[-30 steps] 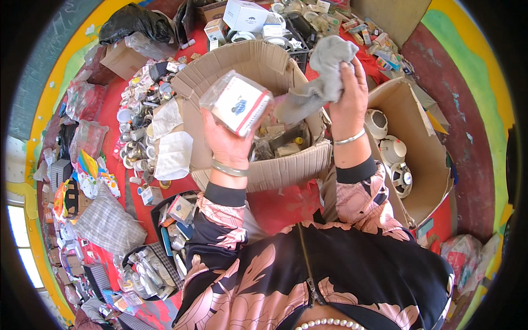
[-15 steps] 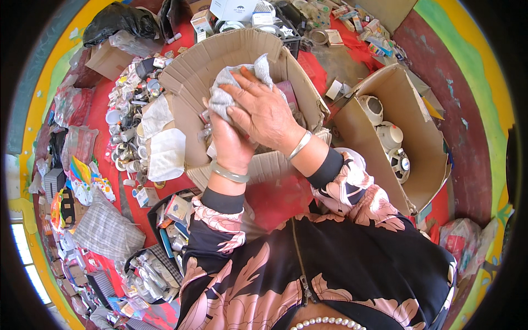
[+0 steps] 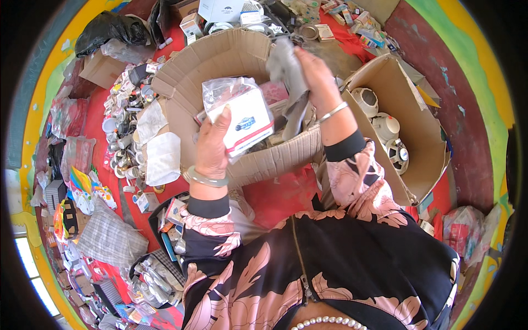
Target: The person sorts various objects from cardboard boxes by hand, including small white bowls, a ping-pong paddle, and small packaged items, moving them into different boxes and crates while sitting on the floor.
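My left hand grips a small white box with a red stripe and a blue picture, its far end in clear plastic wrap. The thumb lies across the box's near left side. To its right, my right hand is closed on a grey cloth, which hangs down and is blurred by motion. Both hands are over a large open cardboard box. Inside it, partly hidden, lie a pink package and other wrapped pieces.
A second open carton at right holds several white round items. Small hardware is heaped at left on the red floor cover, with white cloths beside it. Near my left forearm stands a dark crate of packages.
My hands have drawn apart. The right one has pulled the grey cloth away to the right, and the white box in my left hand now shows.
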A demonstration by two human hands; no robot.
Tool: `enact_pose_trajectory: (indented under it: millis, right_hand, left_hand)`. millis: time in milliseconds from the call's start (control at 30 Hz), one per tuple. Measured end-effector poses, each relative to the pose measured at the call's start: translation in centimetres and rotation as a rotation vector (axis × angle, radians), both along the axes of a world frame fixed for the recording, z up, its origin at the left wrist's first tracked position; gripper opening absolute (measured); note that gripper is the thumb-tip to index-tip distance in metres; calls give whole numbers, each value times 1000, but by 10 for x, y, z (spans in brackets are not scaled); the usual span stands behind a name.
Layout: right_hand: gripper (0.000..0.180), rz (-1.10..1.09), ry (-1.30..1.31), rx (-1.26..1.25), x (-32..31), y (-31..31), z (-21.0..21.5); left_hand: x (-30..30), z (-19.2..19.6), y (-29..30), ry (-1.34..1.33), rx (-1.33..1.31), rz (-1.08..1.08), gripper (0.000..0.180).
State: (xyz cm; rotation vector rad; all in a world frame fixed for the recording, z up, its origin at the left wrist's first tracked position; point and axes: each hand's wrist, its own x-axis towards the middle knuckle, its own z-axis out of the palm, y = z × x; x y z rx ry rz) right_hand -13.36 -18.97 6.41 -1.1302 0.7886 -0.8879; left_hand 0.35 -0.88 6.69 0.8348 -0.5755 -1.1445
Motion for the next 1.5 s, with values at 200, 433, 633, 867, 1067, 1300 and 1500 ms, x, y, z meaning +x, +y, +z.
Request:
enact_pose_trajectory:
  millis: [200,433,633,867,1067,1300,1500]
  right_hand:
    - [57,482,-323,-290,-3,28,10]
    - [32,169,365,-1115,28,71,-7]
    - [33,-146,426,-1282,21,75,3]
    - [39,-55,429,-805,17,67,0]
    - [26,-347,-22,-138,-10,3,14]
    - [46,292,-172,-60,-5,42,18]
    - [29,309,314,-811,26,74,-3]
  left_hand:
    - [5,-6,-2,-287,143,-146,44]
    - [14,-22,-5,-443,153,-208,24]
    - [10,-4,-3,-495,158,-368,24]
    - [10,-2,-2,-427,201,-483,28]
    - [28,-6,18,-442,224,-461,30]
    - [32,3,13,-262,265,-326,34]
    - [32,-8,11,-339,175,-376,32]
